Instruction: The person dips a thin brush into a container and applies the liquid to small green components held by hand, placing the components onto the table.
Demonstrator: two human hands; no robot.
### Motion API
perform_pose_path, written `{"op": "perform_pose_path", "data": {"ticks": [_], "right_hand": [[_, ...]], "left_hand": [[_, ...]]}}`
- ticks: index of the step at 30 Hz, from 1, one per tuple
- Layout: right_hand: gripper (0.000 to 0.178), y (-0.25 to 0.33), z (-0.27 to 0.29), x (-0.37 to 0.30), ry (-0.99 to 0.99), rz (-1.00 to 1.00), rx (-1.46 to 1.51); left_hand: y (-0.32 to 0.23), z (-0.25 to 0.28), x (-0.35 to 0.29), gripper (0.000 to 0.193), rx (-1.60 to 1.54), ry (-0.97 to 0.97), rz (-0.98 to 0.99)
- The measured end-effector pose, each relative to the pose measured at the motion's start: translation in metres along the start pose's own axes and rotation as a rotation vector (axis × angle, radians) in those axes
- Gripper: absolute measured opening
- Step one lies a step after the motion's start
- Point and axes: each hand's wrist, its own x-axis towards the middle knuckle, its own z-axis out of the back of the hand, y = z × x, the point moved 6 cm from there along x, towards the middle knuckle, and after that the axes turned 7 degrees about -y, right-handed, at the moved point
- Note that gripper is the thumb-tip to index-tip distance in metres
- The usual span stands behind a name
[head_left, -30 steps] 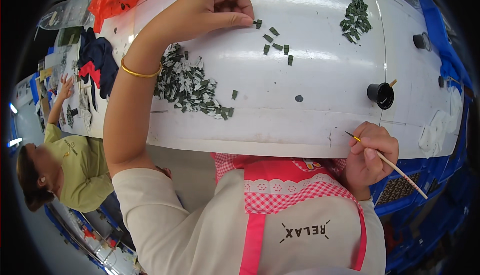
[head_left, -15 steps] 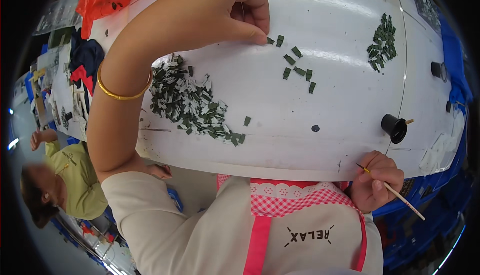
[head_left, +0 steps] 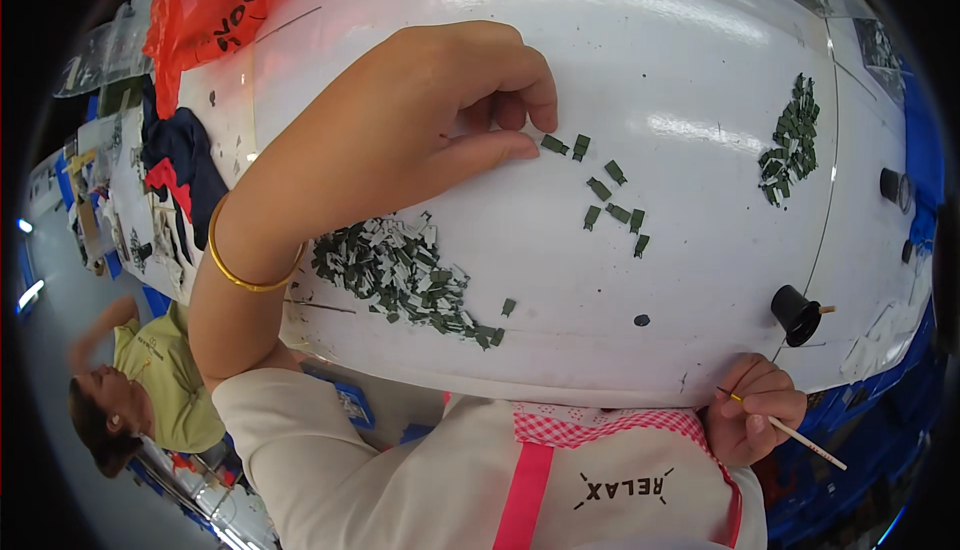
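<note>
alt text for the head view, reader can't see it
A person's left hand is beside small dark green pieces on a white table; the right hand holds a thin brush. A bigger green-and-white pile lies nearer the body.

Dark green pieces (head_left: pixel 616 172), pink-and-white checked apron (head_left: pixel 590 432), white tabletop (head_left: pixel 700 270), gold bangle (head_left: pixel 258 288)
</note>
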Motion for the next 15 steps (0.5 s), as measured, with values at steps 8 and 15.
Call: {"op": "perform_pose_path", "data": {"ticks": [8, 15], "right_hand": [[0.011, -0.006, 0.001, 0.003, 0.015, -0.013, -0.043], [0.015, 0.0, 0.0, 0.005, 0.013, -0.014, -0.101]], "left_hand": [[0.003, -0.014, 0.003, 0.017, -0.112, 0.015, -0.077], [0.0, -0.02, -0.007, 0.016, -0.169, 0.072, -0.135]]}}
